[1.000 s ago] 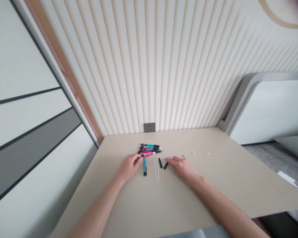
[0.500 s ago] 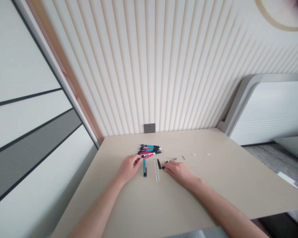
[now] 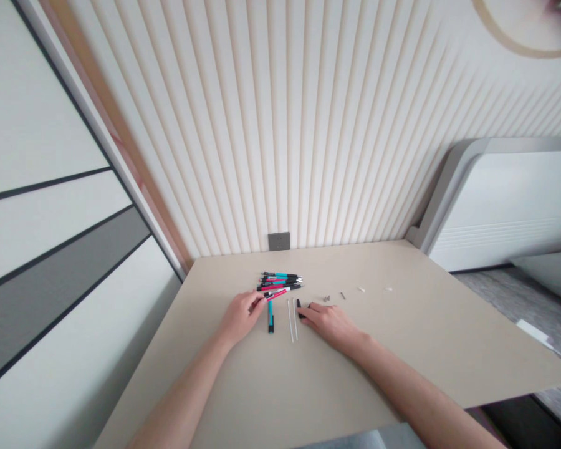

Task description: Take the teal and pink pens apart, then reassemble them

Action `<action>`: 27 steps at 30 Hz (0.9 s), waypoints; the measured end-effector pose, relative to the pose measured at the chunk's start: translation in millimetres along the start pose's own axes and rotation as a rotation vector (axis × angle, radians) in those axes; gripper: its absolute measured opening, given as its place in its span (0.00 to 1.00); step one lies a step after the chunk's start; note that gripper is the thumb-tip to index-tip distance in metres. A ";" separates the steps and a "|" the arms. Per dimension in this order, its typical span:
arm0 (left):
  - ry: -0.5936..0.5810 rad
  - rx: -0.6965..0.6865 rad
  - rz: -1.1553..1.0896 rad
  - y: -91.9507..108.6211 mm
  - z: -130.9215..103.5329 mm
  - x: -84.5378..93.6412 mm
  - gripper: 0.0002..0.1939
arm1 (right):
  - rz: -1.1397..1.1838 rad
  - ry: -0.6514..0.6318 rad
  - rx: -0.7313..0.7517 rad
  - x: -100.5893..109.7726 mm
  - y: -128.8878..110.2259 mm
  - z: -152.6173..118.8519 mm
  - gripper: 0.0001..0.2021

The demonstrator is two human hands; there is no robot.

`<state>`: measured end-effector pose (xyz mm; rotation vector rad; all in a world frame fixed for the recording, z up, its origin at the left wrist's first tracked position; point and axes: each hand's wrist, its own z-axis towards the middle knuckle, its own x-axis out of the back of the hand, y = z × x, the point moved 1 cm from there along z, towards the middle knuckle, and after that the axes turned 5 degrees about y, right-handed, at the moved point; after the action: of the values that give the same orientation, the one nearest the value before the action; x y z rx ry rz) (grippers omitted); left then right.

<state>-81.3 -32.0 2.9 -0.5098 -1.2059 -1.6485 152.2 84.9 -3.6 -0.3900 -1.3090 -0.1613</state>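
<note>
Shifted leftward over table [image 3: 280, 386] since one second earlier: right hand [image 3: 331, 321], with fingertips now at left black tube [image 3: 299, 304] instead of at right black tube [image 3: 309, 306]. Right black tube now mostly covered by the fingers. Exposed by the same shift: small metal pieces [image 3: 326, 299], lying just beyond right hand, toward ribbed wall [image 3: 262, 125]. Right hand curled, with fingertips in contact with left black tube; impossible to confirm from this view whether clasped or merely touched. Left hand [image 3: 241, 318] kept in the same position as before, with thumb and index finger brought together at near end of pink pen [image 3: 278, 294]; firmness of hold not determinable, owing to overlap of the fingers. Pink pen set obliquely, just in front of pen pile [image 3: 279, 280], with pile laid crosswise and tips toward the right. Located between the two hands, from left to right: teal barrel [image 3: 270, 317] with black end nearer the wearer, two slim white rods [image 3: 290, 321] nearly parallel, then left black tube. Placed to the right of small metal pieces, in a spaced row: thin dark part [image 3: 343, 295], first white bit [image 3: 361, 289], second white bit [image 3: 388, 289]
</note>
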 end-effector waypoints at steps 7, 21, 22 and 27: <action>-0.006 0.002 -0.005 -1.4 0.5 0.4 0.14 | 0.018 0.016 -0.037 -2.5 6.5 -3.6 0.14; -0.010 0.010 -0.003 0.8 1.0 1.5 0.15 | 0.009 0.000 -0.002 0.6 12.1 -4.8 0.12; -0.009 0.010 -0.002 0.8 1.0 1.4 0.15 | 0.011 -0.002 -0.009 1.8 13.4 -5.4 0.11; -0.009 0.006 -0.002 -0.3 0.6 0.4 0.15 | 0.021 -0.031 -0.031 4.8 18.6 -6.7 0.11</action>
<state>-81.9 -31.6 3.4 -0.5134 -1.2174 -1.6452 165.8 100.2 -3.9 -0.4336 -1.3336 -0.1590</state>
